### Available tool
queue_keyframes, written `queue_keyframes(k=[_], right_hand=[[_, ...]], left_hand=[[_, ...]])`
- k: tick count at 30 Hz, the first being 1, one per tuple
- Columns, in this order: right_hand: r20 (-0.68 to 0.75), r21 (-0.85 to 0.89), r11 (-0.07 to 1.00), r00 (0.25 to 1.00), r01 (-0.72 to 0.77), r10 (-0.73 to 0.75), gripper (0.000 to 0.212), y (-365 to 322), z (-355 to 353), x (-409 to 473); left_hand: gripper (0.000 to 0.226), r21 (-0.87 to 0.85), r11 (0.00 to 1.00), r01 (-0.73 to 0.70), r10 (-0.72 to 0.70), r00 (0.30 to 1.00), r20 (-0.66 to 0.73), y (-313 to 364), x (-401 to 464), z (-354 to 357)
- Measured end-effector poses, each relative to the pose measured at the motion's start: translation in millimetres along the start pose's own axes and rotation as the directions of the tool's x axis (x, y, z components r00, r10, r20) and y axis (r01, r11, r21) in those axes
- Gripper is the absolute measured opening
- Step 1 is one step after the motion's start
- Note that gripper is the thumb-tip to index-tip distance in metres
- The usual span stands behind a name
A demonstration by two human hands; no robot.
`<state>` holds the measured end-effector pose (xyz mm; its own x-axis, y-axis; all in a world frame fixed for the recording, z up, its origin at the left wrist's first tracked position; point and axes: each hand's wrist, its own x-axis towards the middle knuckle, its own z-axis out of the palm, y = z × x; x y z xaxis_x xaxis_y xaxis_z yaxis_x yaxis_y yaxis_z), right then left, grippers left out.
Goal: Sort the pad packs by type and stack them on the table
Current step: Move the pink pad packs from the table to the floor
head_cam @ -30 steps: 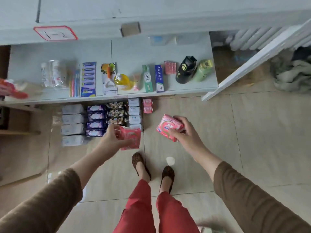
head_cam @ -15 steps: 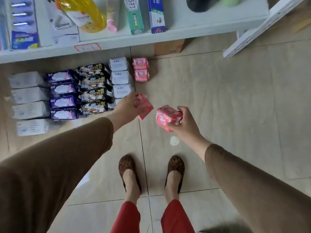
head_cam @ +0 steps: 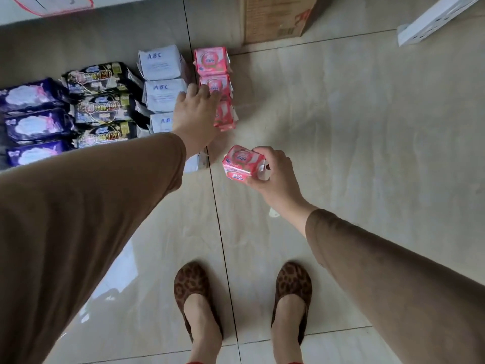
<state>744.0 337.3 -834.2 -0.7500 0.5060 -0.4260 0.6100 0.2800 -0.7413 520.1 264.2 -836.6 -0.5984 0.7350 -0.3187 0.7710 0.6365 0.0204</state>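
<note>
Pad packs lie in columns on the tiled floor: purple packs (head_cam: 31,95) at the left, black packs (head_cam: 97,77), white ABC packs (head_cam: 160,61), and pink packs (head_cam: 211,60) at the right. My left hand (head_cam: 195,111) lies with stretched fingers over a third pink pack (head_cam: 226,117) at the near end of the pink column, fingertips touching the second pink pack (head_cam: 217,84). My right hand (head_cam: 277,177) grips another pink pack (head_cam: 240,164) in the air, nearer to me and just right of that column.
A cardboard box (head_cam: 273,17) stands behind the pink column. A white shelf rail (head_cam: 441,19) slants at the top right. A shelf edge with a red-bordered label (head_cam: 52,3) runs along the top left. My feet in leopard-print slippers (head_cam: 196,298) stand below.
I have bent down toward the floor. My left hand carried its pink pack forward and set it down in the pink column. My right hand kept its pack and followed.
</note>
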Motion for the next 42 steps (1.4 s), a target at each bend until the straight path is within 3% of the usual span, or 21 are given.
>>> queue_keyframes(k=[5,12,14,18,23,29,37,42], right_hand=[[-0.011,0.033,0.999,1.000,0.024,-0.024,0.050,3,13,26],[0.061,-0.165,0.973,0.987,0.159,-0.150,0.051,-8,20,48],[0.089,-0.199,0.962,0.981,0.188,-0.173,0.052,-15,24,53],[0.114,-0.276,0.931,0.970,0.240,-0.217,0.058,-24,37,67],[0.067,-0.357,0.900,0.968,0.249,-0.241,0.068,-27,48,74],[0.073,-0.222,0.961,0.986,0.165,-0.152,0.089,-32,41,55],[0.088,-0.120,0.992,0.996,0.032,-0.022,0.070,-87,-5,-25],[0.162,-0.148,0.981,0.982,0.125,-0.101,0.066,-160,-25,-92]], left_hand=[[0.076,0.073,0.997,-0.029,0.032,0.999,-0.040,-9,11,20],[0.069,0.078,0.996,-0.049,0.053,0.998,-0.043,-14,4,20],[0.056,0.008,0.999,-0.054,0.054,0.996,-0.074,-19,-3,14],[0.039,-0.206,0.977,0.045,-0.075,0.987,-0.140,-27,-30,6],[0.034,-0.273,0.960,0.062,-0.113,0.979,-0.173,-39,-69,9],[0.036,-0.358,0.919,0.167,-0.225,0.966,-0.128,-39,-109,14],[0.040,-0.396,0.863,0.313,-0.341,0.940,0.000,-30,-203,-37],[0.039,-0.414,0.810,0.416,-0.427,0.901,0.070,-33,-277,-98]])
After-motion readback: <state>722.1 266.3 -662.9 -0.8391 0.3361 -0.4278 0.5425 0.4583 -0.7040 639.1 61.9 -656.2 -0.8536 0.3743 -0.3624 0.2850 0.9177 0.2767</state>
